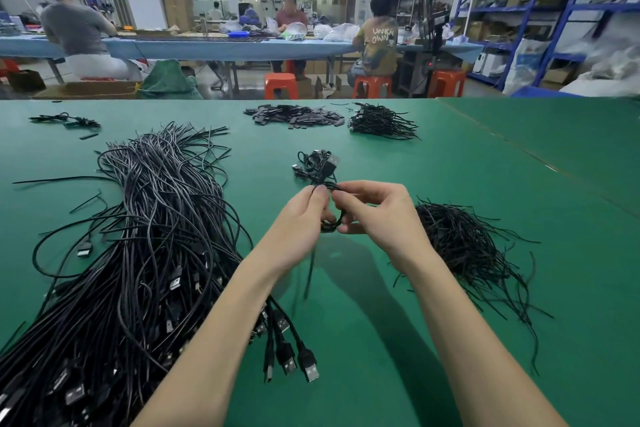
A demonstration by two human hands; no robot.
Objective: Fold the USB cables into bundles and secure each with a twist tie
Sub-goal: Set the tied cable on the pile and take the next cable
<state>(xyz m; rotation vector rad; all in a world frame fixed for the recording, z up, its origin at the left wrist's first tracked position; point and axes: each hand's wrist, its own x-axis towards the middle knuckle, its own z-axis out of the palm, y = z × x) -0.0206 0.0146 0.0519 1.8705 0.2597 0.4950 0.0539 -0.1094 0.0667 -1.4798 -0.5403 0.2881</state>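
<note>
Above the green table [381,288], both hands, left hand [300,218] and right hand [377,215], pinch a folded cable bundle [329,222], upright.

Cable pile [138,253]: cropped at left and bottom edges. Folded cable [330,218]: mostly hidden between fingers [320,198].

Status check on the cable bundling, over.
Left hand and right hand both pinching a folded cable above the table. Loose end hanging down, tie state unclear. Nothing in the way; loose cables left, ties right.
</note>
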